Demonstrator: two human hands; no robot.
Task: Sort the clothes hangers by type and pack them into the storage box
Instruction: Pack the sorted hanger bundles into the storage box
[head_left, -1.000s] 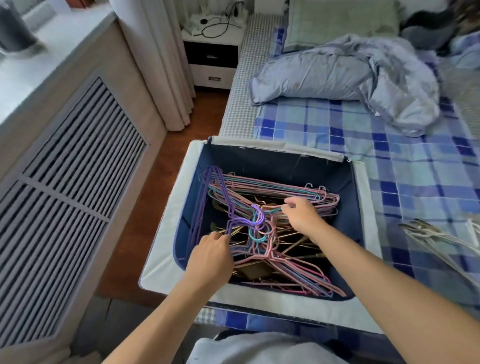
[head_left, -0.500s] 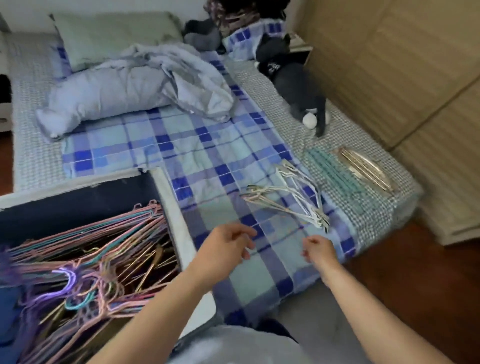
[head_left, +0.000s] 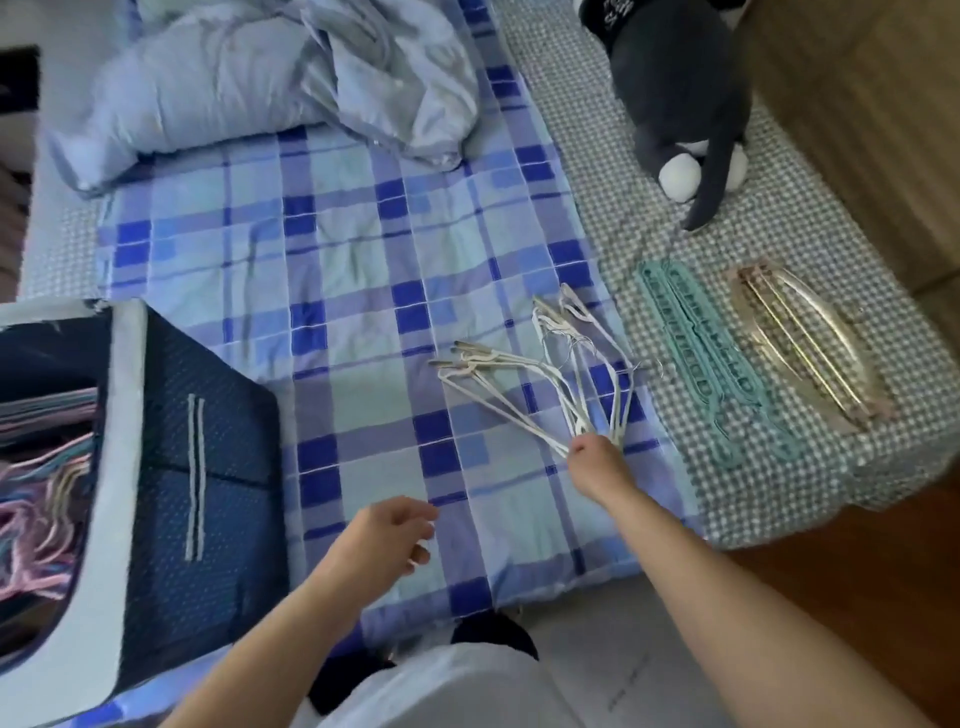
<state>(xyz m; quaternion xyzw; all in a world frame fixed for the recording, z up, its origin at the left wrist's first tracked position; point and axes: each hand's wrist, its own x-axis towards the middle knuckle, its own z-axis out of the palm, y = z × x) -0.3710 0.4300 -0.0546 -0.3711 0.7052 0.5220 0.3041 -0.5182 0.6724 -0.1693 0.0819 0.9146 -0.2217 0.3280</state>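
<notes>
Status: packing is partly done. The box (head_left: 124, 467) stands on the bed (head_left: 363, 291) to the far left of the left hand (head_left: 382, 538), open, and already holds a tangled batch of thin coloured hangers (head_left: 41, 467) in pink, blue and purple; how full it is below that layer cannot be told. Three sorted groups remain outside it. The white hangers (head_left: 550, 374) lie fanned on the bed just ahead of the right hand (head_left: 597, 462), which is at their near ends with its fingers curled down; it appears to be gripping the bunched tips, though the fingers themselves are hidden behind the back of the hand. Further right of that hand, near the bed edge, lie the teal hangers (head_left: 706, 364), stacked flat, and beyond them the clear hangers (head_left: 810, 343), also stacked. Both stacks are untouched and apart from each other. The left hand hovers over the bed between the box and the white group, fingers loosely bent, holding nothing. Judged from this layout, the step in hand is pickup of the white group for transfer to the box, with two further transfers to follow. Markings: the dark plush toy (head_left: 680, 88) far ahead of the right hand carries white lettering at the top of view; it is cut off and not legible. No other label or brand is readable.
</notes>
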